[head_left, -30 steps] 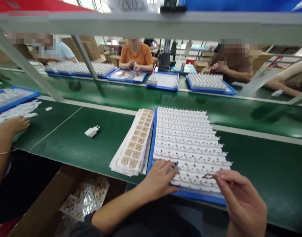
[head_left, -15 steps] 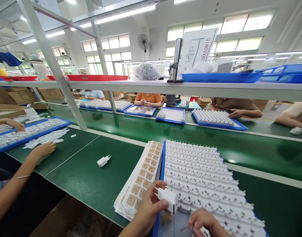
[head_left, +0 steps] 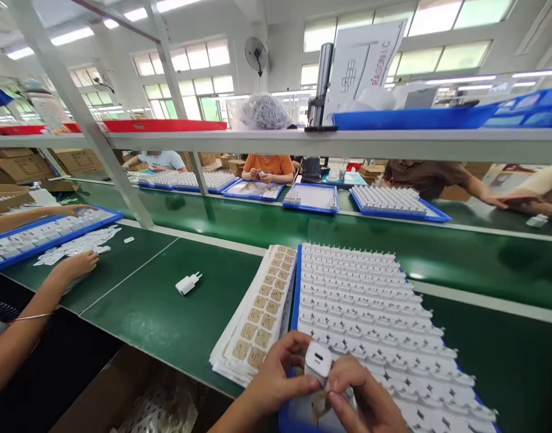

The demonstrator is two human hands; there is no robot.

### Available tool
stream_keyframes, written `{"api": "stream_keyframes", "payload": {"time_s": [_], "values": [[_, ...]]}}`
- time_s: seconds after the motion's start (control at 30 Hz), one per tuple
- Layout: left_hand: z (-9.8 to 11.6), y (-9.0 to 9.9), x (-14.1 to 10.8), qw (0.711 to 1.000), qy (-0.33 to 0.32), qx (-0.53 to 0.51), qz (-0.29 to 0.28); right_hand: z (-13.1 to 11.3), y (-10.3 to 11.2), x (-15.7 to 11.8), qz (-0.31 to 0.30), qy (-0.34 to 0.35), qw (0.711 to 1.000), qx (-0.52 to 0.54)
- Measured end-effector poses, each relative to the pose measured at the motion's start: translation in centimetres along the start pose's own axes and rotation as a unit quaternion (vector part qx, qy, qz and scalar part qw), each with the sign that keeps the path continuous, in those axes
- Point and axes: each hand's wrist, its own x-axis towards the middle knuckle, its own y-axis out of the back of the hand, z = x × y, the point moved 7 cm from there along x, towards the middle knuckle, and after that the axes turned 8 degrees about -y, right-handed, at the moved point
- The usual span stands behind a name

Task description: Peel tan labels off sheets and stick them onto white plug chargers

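Observation:
My left hand [head_left: 287, 370] grips a white USB charger [head_left: 319, 361] between thumb and fingers, its face with the dark port slot turned up toward me. Close against the charger's right side is my right hand [head_left: 359, 391], thumb and forefinger pinched together; what lies between them cannot be made out. A small brownish piece [head_left: 320, 408] shows just below the fingertips, and whether it is held is unclear. Under both hands is a blue tray [head_left: 296, 313] filled with rows of white chargers [head_left: 357, 300]. Left of it lie sheets of brown stickers [head_left: 261, 313].
A single charger [head_left: 188, 283] lies on the green bench to the left. Farther left, a co-worker's arm [head_left: 46, 307] reaches beside scattered white pieces [head_left: 80, 245] and another blue tray [head_left: 55, 234]. A shelf [head_left: 276, 143] spans above, with co-workers and trays beyond.
My right hand has come up and left to the charger. The charger has been turned so its port face points upward. The camera view has tilted slightly down.

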Motion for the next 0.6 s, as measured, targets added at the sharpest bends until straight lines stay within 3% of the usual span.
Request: {"api": "stream_keyframes", "payload": {"time_s": [0.1,0.2,0.43,0.6], "values": [[1.7,0.0,-0.2,0.997,-0.038,0.067,0.015,-0.4,-0.4,-0.4,-0.045,-0.004,0.999,-0.001],[2.7,-0.4,-0.2,0.993,-0.059,0.105,-0.007,-0.1,-0.3,-0.6,-0.047,-0.021,0.999,0.005],[3.5,-0.9,-0.3,0.966,-0.113,0.227,-0.055,0.4,-0.6,-0.7,-0.057,-0.062,0.996,0.028],[4.0,-0.6,-0.4,0.947,-0.134,0.29,-0.03,0.7,-0.3,-0.5,-0.051,-0.096,0.991,0.083]]}}
